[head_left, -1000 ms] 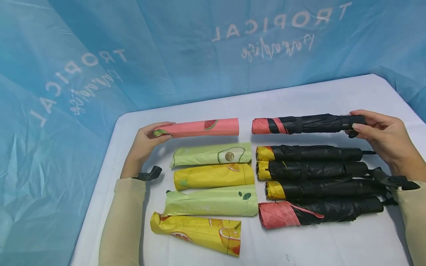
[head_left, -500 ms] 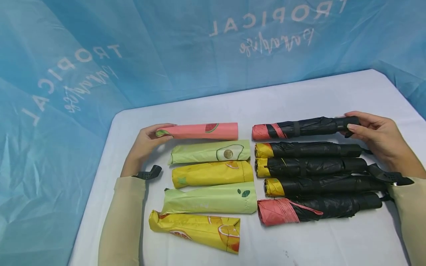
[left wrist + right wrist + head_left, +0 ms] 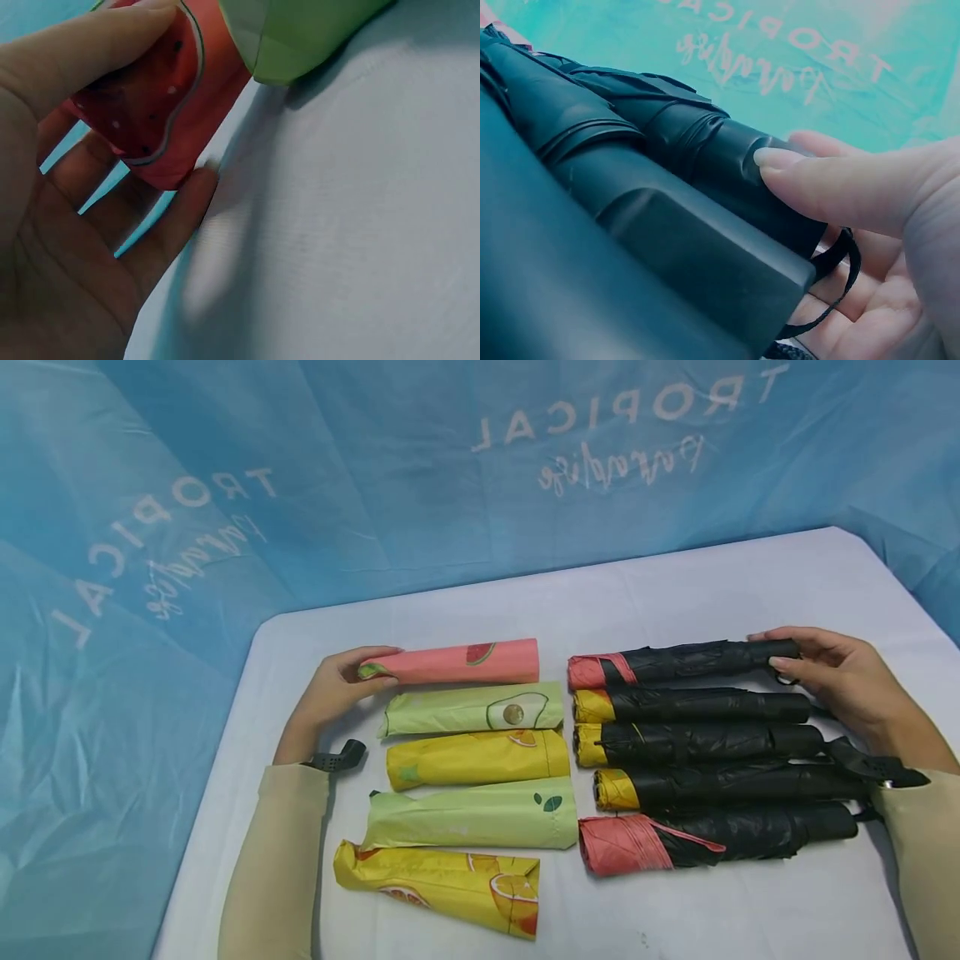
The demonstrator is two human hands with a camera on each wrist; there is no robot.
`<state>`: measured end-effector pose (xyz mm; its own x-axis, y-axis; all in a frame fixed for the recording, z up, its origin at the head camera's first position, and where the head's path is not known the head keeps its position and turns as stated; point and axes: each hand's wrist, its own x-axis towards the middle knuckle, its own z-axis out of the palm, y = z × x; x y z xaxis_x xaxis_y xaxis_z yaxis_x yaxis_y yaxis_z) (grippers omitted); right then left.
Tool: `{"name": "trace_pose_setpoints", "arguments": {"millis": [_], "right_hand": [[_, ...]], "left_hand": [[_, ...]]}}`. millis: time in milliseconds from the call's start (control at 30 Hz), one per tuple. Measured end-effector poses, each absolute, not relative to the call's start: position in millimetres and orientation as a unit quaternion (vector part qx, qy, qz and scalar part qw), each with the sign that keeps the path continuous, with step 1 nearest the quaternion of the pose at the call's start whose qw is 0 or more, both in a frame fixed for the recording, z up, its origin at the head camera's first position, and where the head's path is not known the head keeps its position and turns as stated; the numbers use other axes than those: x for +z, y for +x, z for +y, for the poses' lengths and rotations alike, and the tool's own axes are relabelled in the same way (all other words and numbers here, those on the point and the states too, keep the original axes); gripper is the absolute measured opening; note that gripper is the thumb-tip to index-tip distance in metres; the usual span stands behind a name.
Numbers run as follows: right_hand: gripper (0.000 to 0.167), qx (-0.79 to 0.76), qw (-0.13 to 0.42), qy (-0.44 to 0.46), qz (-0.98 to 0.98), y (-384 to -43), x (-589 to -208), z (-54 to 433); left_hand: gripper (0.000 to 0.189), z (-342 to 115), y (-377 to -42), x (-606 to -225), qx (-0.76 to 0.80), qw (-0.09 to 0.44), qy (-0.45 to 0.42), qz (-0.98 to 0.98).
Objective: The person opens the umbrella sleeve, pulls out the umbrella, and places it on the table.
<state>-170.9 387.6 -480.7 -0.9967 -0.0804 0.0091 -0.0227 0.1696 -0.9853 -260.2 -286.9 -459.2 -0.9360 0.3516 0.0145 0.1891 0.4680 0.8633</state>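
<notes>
My left hand (image 3: 341, 685) holds the left end of a pink umbrella sleeve (image 3: 480, 662) with a watermelon print, at the top of the left column. In the left wrist view the thumb (image 3: 97, 49) lies over the printed watermelon end (image 3: 142, 112), the fingers behind and under it. At the top of the right column, my right hand (image 3: 840, 672) grips the handle of a folded black umbrella (image 3: 690, 662) with a pink tip. The right wrist view shows the thumb pressed on that handle (image 3: 742, 165), and a black wrist strap (image 3: 851, 270) loops by the fingers.
Below the pink sleeve lie a green avocado sleeve (image 3: 450, 710), a yellow sleeve (image 3: 465, 760), a green sleeve (image 3: 472, 814) and an orange-print sleeve (image 3: 450, 885). Several folded black umbrellas (image 3: 712, 742) lie beside them on the white table (image 3: 675, 918). A blue curtain (image 3: 375, 485) hangs behind.
Both hands have come down toward the rows with what they hold. The pink sleeve now lies close above the avocado sleeve, and the top umbrella has moved nearer the one below and slightly left.
</notes>
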Motion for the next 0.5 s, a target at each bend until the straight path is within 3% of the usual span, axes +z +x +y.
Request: {"name": "trace_pose_setpoints", "arguments": {"millis": [300,500], "right_hand": [[0.048,-0.677,0.035,-0.054,0.733,-158.3,-485.2,393.5],[0.047,-0.681,0.037,-0.065,0.729,-162.5,-480.7,392.5]], "left_hand": [[0.055,-280.4,-258.8,-458.5,0.465,0.119,0.198,0.855],[0.048,-277.0,-254.6,-454.2,0.467,0.103,0.210,0.853]]}}
